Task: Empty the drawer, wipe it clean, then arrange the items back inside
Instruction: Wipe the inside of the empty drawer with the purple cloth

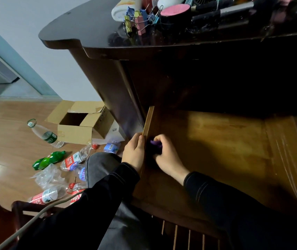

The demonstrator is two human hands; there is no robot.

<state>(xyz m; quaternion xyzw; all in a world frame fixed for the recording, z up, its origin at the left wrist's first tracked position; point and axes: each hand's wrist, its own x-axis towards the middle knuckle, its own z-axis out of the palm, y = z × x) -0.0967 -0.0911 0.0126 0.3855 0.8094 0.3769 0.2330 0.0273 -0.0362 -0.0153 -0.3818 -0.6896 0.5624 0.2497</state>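
Note:
The wooden drawer [216,141] is pulled out of the dark desk, and its bare floor holds nothing but my right hand and a cloth. My left hand [134,152] grips the drawer's left side wall [148,121], thumb on the rim. My right hand [165,156] holds a dark purple cloth [155,146] bunched against the inside of that wall, at the drawer's near left corner. The drawer's items lie on the desk top [82,27]: coloured binder clips [140,18], a white bottle [126,6], a black round case with a pink lid [174,11] and dark brushes [216,8].
On the wooden floor to the left stands an open cardboard box [82,123]. Around it lie several plastic bottles, among them a green one [48,159]. My knee in grey trousers [102,165] is beside the drawer. A chair back [17,213] and a cable [35,215] are at the lower left.

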